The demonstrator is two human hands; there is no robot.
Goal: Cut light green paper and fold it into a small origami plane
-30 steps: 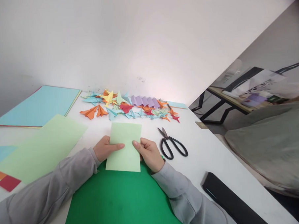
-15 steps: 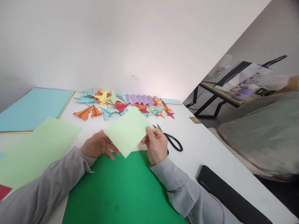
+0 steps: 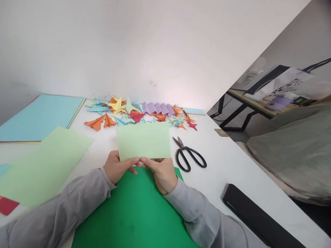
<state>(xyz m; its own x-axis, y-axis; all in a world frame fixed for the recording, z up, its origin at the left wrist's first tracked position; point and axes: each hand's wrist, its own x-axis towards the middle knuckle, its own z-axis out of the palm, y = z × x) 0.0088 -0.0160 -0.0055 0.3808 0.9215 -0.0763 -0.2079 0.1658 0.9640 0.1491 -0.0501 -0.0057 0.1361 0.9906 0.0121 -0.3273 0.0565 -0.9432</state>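
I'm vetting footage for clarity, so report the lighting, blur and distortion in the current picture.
Head view: soft light, the wall brighter toward its middle than at far left; head view: held light-green sheet free of harsh glare; head view: bag at right blurred and slanted, its lettering hard to read.

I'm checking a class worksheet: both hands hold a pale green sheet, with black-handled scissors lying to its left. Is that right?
No: the scissors lie right of the held pale green sheet, as the head view shows. The left hand and right hand do hold it.
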